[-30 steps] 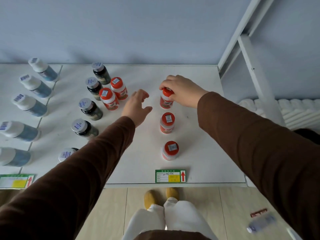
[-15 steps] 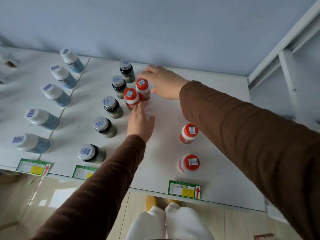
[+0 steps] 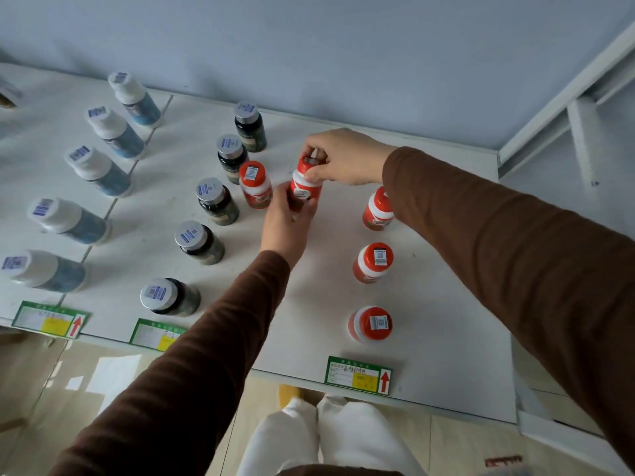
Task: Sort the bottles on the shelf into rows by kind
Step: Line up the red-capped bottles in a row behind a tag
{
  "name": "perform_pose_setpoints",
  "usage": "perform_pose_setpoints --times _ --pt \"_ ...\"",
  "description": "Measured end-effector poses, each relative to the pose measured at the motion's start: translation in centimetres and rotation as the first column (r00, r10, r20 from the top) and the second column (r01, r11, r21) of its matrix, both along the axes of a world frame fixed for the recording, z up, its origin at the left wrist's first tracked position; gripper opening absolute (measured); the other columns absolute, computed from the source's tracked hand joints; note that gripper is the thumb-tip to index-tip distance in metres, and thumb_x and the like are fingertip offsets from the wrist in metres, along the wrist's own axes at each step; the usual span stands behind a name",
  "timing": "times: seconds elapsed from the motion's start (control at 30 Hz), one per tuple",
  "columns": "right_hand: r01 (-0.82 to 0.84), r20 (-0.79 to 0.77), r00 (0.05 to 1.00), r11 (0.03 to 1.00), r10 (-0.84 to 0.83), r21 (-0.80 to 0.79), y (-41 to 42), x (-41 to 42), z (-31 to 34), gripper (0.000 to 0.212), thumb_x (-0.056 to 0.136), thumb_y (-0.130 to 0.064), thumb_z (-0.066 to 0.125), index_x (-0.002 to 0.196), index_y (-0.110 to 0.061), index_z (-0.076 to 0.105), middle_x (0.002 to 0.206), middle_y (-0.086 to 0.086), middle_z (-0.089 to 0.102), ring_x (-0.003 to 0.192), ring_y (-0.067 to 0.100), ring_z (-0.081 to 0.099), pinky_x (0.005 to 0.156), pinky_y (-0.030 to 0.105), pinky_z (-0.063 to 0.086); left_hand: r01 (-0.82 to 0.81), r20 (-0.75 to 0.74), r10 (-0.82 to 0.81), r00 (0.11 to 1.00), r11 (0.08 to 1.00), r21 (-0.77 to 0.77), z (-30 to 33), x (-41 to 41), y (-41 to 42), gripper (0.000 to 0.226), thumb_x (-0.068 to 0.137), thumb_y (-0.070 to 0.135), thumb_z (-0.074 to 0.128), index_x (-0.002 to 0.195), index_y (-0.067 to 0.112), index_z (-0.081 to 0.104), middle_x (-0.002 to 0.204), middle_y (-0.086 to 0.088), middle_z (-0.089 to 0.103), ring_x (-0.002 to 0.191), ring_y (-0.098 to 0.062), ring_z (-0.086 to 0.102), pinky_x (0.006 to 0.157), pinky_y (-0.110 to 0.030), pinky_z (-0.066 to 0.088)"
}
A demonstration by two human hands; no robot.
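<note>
Head view, only camera I'm getting: the right hand [image 3: 347,159] is pinching the red cap of one red-capped bottle [image 3: 305,187] from above, fingers curled round the lid, and the left hand [image 3: 287,221] is wrapping the same bottle's body from below, fingertips on the label. The bottle is sitting mid-shelf, tilted a little; I'm not able to tell whether its base is touching the white shelf [image 3: 446,338] or hanging just off it. A second stray red bottle [image 3: 255,185] is standing just beside it on the left, crowding the dark-bottle row [image 3: 216,201], which is running front to back with grey lids. The red row [image 3: 372,262] is forming on the right, three standing in line, the rearmost partly hidden behind the right sleeve. The blue bottles with white caps [image 3: 103,170] are lining up far left, well apart from all this. Green price tags [image 3: 357,374] are marking the front edge of each lane. I'm judging the job most of the way done, with two reds left to join their row. Handling guess: small rigid plastic bottle, light, smooth glossy label so likely a bit slippery on the body; the cap looks the surer hold, and a cap pinch should carry it one-handed. Main risk I'm expecting is clipping the neighbouring red or a dark bottle on the way out, since they're standing close and look easy to tip.
</note>
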State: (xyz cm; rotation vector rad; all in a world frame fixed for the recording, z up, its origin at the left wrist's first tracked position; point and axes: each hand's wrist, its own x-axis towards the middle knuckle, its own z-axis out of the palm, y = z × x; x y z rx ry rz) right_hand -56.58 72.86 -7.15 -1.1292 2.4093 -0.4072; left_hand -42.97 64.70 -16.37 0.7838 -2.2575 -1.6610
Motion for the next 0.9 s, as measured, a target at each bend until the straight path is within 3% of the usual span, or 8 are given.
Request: perform_pose_setpoints --times 0.1,0.2,0.27,0.33,0.43,0.53,0.7,0.9 --pt "0.147 0.105 0.985 0.987 -0.139 -0.072 1.3 -0.6 1.3 0.04 0.088 -0.047 0.066 0.113 -0.016 0.067 0.098 0.007 0.073 0.079 0.021 0.067 0.072 0.033 0.053 0.169 -0.1 -0.146 0.984 0.939 0.298 1.2 -0.2 -0.7 0.037 0.097 0.025 0.055 0.13 0.009 0.05 0.122 -0.008 0.062 0.109 -0.018 0.06 0.098 -0.031 0.05" --pt "0.284 0.211 0.944 0.949 -0.253 -0.136 3.1 -1.3 2.7 0.049 0.086 -0.058 0.063 0.106 -0.014 0.068 0.093 0.002 0.07 0.077 0.016 0.065 0.064 0.025 0.052 0.308 -0.183 -0.251 0.95 0.69 0.655 3.1 -1.1 -1.6 0.033 0.1 0.028 0.047 0.129 0.013 0.052 0.127 -0.01 0.062 0.117 -0.021 0.061 0.1 -0.032 0.05" --pt "0.362 0.265 0.912 0.918 -0.312 -0.163 4.3 -1.7 3.6 0.054 0.086 -0.061 0.062 0.104 -0.01 0.067 0.09 0.0 0.068 0.075 0.014 0.06 0.064 0.023 0.049 0.345 -0.217 -0.285 0.933 0.551 0.759 4.2 -2.0 -1.9 0.033 0.1 0.029 0.045 0.127 0.011 0.054 0.125 -0.014 0.064 0.117 -0.025 0.062 0.097 -0.032 0.052" --pt "0.412 0.287 0.891 0.892 -0.351 -0.186 5.6 -2.1 4.5 0.056 0.085 -0.062 0.062 0.104 -0.01 0.068 0.089 0.001 0.066 0.074 0.013 0.058 0.064 0.023 0.05 0.396 -0.255 -0.323 0.911 0.521 0.756 5.1 -3.3 -1.6 0.033 0.101 0.026 0.045 0.127 0.01 0.054 0.126 -0.016 0.063 0.116 -0.025 0.062 0.097 -0.032 0.052" --pt "0.407 0.21 0.909 0.878 -0.361 -0.254 7.6 -2.5 5.5 0.046 0.087 -0.055 0.065 0.111 -0.016 0.07 0.098 -0.001 0.069 0.076 0.011 0.06 0.068 0.026 0.053 0.491 -0.26 -0.421 0.869 0.669 0.557 6.2 -5.9 -0.3 0.033 0.098 0.019 0.052 0.129 0.008 0.052 0.125 -0.012 0.061 0.112 -0.019 0.062 0.099 -0.03 0.049" --pt "0.336 -0.015 0.935 0.894 -0.356 -0.296 9.2 -2.8 5.3 0.039 0.088 -0.038 0.069 0.122 -0.019 0.067 0.114 -0.002 0.067 0.09 0.011 0.059 0.085 0.029 0.051 0.5 -0.138 -0.485 0.864 0.858 0.114 6.7 -8.7 1.3 0.037 0.087 0.014 0.068 0.123 0.008 0.057 0.108 -0.005 0.066 0.097 -0.017 0.064 0.092 -0.032 0.052" --pt "0.301 -0.19 0.924 0.937 -0.333 -0.178 10.5 -3.3 2.9 0.041 0.089 -0.027 0.068 0.129 -0.02 0.059 0.124 0.005 0.06 0.113 0.024 0.056 0.091 0.027 0.037 0.476 0.012 -0.494 0.869 0.831 -0.286 4.8 -11.3 2.9 0.042 0.074 0.03 0.078 0.111 0.019 0.06 0.102 0.002 0.068 0.092 -0.018 0.066 0.087 -0.039 0.054" --pt "0.288 -0.188 0.934 0.952 -0.303 -0.1 10.0 -3.1 -0.3 0.038 0.09 -0.024 0.068 0.127 -0.019 0.059 0.121 0.006 0.059 0.11 0.025 0.057 0.089 0.028 0.038 0.516 0.114 -0.512 0.851 0.777 -0.361 1.2 -11.7 2.7 0.046 0.078 0.033 0.076 0.12 0.024 0.057 0.111 0.005 0.067 0.1 -0.015 0.062 0.091 -0.033 0.053"
